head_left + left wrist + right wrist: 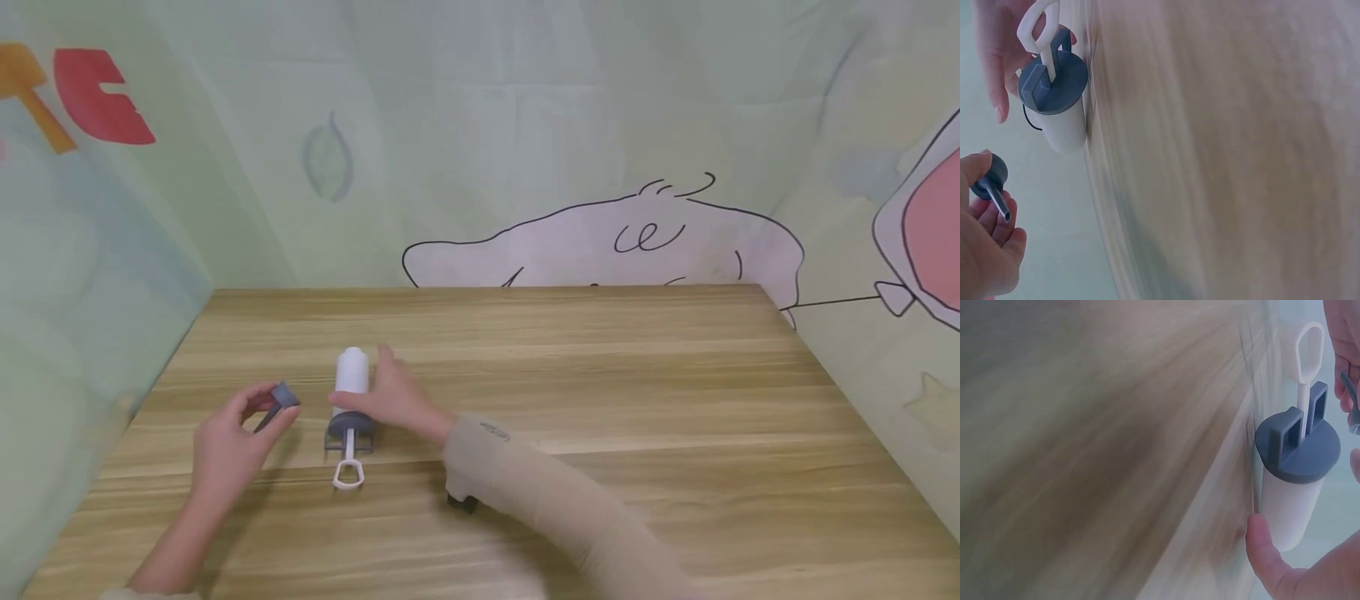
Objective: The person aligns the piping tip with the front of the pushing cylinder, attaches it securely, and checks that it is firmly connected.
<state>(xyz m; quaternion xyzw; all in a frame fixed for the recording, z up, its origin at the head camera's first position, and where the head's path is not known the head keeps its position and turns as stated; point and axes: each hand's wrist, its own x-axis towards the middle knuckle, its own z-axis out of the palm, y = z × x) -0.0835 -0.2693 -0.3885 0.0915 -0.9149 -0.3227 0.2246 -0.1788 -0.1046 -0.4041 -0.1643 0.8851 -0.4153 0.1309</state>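
White cylinder (352, 377) between left hand (227, 446) and right hand (393, 400), nearer right.

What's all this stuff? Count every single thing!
Table: one, brown, below
Backdrop: one, greenish, behind
Letter shapes: two, orange/red, upper left
Leaf: one, green, backdrop
Cartoon figure: one, pale, behind table
Balloon: one, pink, far right
Star: one, yellowish, far right
Cylinder: one, white, table's left side
Cap: one, grey, cylinder's near end
Loops: two, grey, on cap
Handle: one, white, sticking from cap
Nozzle: one, grey, left of cylinder
Left hand: one, pinching nozzle
Right hand: one, at cylinder
Sleeves: two, beige, near bottom
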